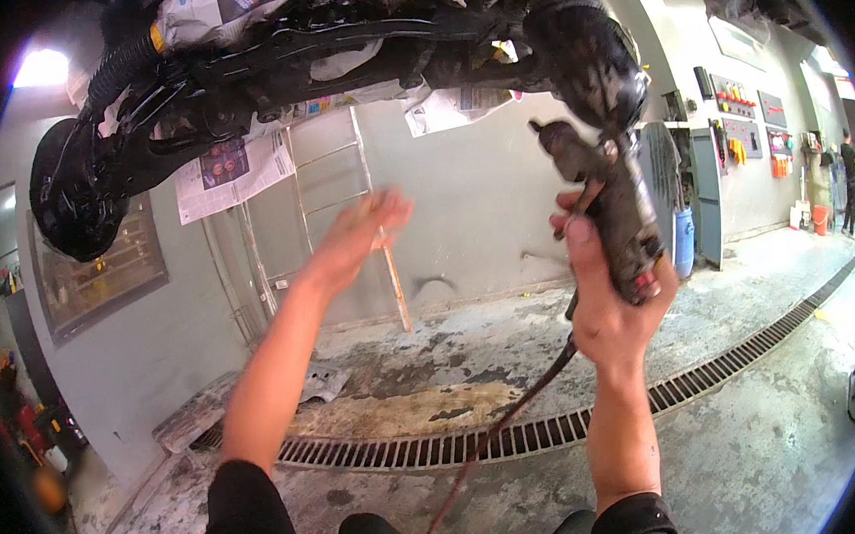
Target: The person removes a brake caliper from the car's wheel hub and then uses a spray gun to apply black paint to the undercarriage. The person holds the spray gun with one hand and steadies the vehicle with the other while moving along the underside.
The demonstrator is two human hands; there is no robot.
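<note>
My right hand [614,298] is wrapped round a dark, stained spray gun [626,216], raised below the right end of a glossy black vehicle underbody part [361,77]. A dark hose [527,400] hangs from the gun down toward the floor. My left hand [363,234] is lifted in mid-air under the black part, apart from it. Its fingers are slightly blurred but look loosely stretched, with nothing visible in them. Newspaper sheets [232,174] and yellow tape [156,38] cover places around the black part.
A metal ladder [356,150] leans against the grey wall. A slotted drain grate [535,435] curves across the wet, stained floor. At right are a blue drum [684,242], wall tool boards [734,98], a red bucket [819,219] and a distant person [849,180].
</note>
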